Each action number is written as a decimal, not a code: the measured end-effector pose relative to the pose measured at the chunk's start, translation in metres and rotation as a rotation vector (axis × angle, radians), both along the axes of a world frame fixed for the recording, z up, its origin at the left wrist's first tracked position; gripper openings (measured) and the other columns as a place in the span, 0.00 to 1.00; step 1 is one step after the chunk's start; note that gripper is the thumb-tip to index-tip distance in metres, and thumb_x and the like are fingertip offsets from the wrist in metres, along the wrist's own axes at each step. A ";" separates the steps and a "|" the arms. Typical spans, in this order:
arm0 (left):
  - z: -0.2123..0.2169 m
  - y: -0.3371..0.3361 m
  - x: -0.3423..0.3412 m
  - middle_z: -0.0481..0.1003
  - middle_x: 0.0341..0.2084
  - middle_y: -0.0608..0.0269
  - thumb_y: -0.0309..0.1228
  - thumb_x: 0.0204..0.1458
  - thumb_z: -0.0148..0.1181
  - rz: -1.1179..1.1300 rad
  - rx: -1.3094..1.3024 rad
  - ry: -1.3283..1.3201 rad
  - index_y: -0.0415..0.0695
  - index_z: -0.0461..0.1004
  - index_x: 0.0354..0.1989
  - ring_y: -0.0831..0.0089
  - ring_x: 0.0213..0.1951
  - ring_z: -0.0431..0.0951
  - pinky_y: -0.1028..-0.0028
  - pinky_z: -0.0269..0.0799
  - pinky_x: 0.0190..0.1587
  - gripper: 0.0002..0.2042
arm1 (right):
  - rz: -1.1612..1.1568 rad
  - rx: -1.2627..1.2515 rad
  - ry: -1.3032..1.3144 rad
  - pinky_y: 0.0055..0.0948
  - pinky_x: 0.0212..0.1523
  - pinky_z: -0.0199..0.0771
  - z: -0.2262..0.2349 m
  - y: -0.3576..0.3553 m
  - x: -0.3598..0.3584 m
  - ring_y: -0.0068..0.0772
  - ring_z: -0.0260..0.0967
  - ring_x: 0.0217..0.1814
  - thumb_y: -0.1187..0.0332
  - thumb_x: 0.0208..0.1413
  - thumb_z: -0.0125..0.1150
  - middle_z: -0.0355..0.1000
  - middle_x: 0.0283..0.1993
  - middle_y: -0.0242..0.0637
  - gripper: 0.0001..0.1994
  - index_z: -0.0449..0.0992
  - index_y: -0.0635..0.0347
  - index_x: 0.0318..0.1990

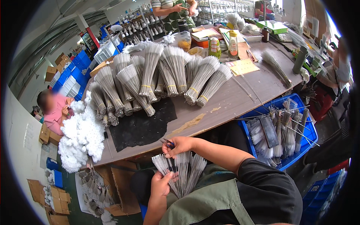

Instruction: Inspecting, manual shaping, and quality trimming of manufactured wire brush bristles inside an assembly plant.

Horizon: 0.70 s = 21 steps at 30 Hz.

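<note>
Over my lap, my left hand (160,184) is closed around the left side of a fanned-out batch of thin wire brushes (182,174) with pale bristled tips. My right hand (180,145) is just above the bristled ends, its fingers closed on small snips (170,144) with dark blue handles and a short metal point. The snips point to the left, and part of them is hidden by the fingers. Several tied brush bundles (131,80) are piled on the table (225,101) in front of me, near a black mat (144,125).
A blue crate (285,163) of brushes stands at the right. Fluffy white brushes (80,138) hang over the table's left end, above a cardboard box (125,187). Bottles (232,47) and papers stand farther back. One person (56,108) sits at the left; another stands across the table.
</note>
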<state>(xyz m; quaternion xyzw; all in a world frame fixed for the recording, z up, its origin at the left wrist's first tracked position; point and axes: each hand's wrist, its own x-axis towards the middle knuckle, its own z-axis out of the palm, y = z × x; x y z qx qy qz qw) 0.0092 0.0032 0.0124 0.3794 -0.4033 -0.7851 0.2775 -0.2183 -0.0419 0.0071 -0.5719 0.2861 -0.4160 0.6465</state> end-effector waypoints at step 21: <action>-0.005 -0.003 0.001 0.72 0.34 0.52 0.23 0.52 0.51 -0.030 -0.046 -0.042 0.37 0.63 0.40 0.62 0.38 0.76 0.61 0.74 0.40 0.08 | 0.000 -0.001 -0.027 0.17 0.29 0.64 -0.004 -0.003 -0.001 0.15 0.64 0.25 0.70 0.46 0.67 0.68 0.23 0.25 0.10 0.71 0.60 0.32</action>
